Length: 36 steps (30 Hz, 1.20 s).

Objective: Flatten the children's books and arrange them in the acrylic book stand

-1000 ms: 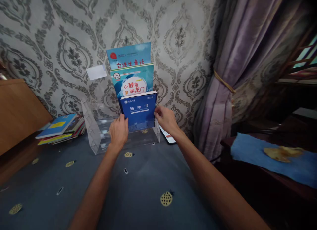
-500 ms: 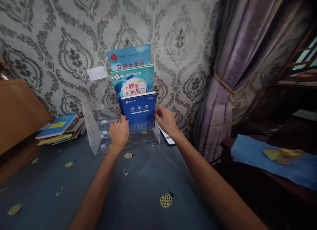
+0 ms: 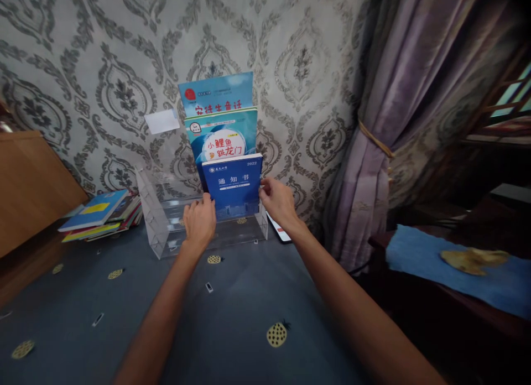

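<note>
L hand [image 3: 199,222] at lower L edge of blue book [image 3: 233,199], fingers part hidden, can't tell if clamped; R hand [image 3: 279,199] has thumb + finger pinched on its R edge. Book's upright at R end of clear rack [image 3: 154,222], tier unclear, in front of teal book [image 3: 222,131] & lt-blue book [image 3: 218,89]; phone [image 3: 282,230] just R. Vs 1 sec ago: hands + book practically unmoved, so prob. steadying, not shifting.

Grey damask wallpaper [image 3: 305,20] covers the wall [image 3: 265,36] behind the table [image 3: 224,341], under a dark blue pineapple-print tablecloth [image 3: 74,296]. A brown wooden panel [image 3: 37,188] stands at left; at right, a cord [image 3: 374,138] gathers a mauve curtain [image 3: 365,208] near a window [image 3: 506,94]. Shadow darkens the right side.
</note>
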{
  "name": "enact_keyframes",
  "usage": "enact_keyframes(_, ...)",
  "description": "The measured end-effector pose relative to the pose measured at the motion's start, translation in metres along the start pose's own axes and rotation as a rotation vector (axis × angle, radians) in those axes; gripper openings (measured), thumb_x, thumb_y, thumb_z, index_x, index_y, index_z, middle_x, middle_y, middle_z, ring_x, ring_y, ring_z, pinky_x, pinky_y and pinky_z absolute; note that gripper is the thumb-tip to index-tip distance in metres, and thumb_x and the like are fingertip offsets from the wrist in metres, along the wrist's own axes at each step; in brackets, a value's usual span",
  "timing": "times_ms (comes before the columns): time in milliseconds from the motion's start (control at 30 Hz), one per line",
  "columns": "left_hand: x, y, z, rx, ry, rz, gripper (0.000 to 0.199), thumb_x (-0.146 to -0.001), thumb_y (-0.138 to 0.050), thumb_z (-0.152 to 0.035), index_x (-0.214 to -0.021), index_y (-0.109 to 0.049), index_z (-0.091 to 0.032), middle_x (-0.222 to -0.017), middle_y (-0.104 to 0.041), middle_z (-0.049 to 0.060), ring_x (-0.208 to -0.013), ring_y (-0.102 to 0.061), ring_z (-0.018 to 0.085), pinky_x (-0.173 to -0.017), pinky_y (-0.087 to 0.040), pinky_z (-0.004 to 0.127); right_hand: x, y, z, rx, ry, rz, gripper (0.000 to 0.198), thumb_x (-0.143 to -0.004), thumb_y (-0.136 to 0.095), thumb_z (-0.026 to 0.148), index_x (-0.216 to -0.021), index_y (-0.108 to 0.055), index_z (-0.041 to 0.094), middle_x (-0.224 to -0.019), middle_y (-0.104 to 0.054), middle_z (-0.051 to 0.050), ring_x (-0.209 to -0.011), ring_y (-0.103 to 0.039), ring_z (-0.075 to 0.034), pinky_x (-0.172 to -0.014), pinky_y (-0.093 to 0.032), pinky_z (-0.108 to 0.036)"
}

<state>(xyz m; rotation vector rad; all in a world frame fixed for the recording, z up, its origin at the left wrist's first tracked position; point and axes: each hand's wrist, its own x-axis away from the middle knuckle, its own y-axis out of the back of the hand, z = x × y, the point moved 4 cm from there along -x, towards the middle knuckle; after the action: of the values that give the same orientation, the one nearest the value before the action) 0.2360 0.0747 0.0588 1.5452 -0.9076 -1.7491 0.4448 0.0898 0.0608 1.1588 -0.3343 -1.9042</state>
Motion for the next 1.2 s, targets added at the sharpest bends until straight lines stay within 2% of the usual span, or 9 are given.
enact_keyframes(567,0.001,0.002,0.000,0.054,0.013,0.008,0.030,-0.103,-0.037,-0.029,-0.115,-0.060,-0.013,-0.092,-0.074,0.017,-0.097,-0.069,0.032,-0.085,-0.047,0.042,-0.001,0.000,0.000,-0.011,0.012,0.006,0.026,-0.087,-0.054,0.018,-0.107,-0.070,0.019,-0.095,-0.077,-0.010,-0.089,-0.070,-0.028,-0.078,-0.049,-0.036)
enact_keyframes(967,-0.001,0.008,0.003,0.081,0.024,0.035,0.030,-0.100,-0.039,-0.029,-0.114,-0.062,-0.015,-0.092,-0.074,0.017,-0.089,-0.071,0.032,-0.078,-0.050,0.041,-0.005,0.007,-0.004,-0.027,0.023,0.077,0.023,-0.085,-0.057,0.020,-0.102,-0.071,0.020,-0.085,-0.074,-0.006,-0.080,-0.066,-0.024,-0.073,-0.047,-0.033)
enact_keyframes(1200,0.000,0.007,0.004,0.092,0.016,0.036,0.029,-0.100,-0.041,-0.028,-0.114,-0.062,-0.015,-0.093,-0.074,0.017,-0.085,-0.070,0.031,-0.074,-0.051,0.040,-0.007,0.010,-0.006,-0.027,0.051,0.100,0.020,-0.084,-0.058,0.020,-0.098,-0.072,0.020,-0.085,-0.073,-0.007,-0.079,-0.064,-0.024,-0.070,-0.045,-0.033)
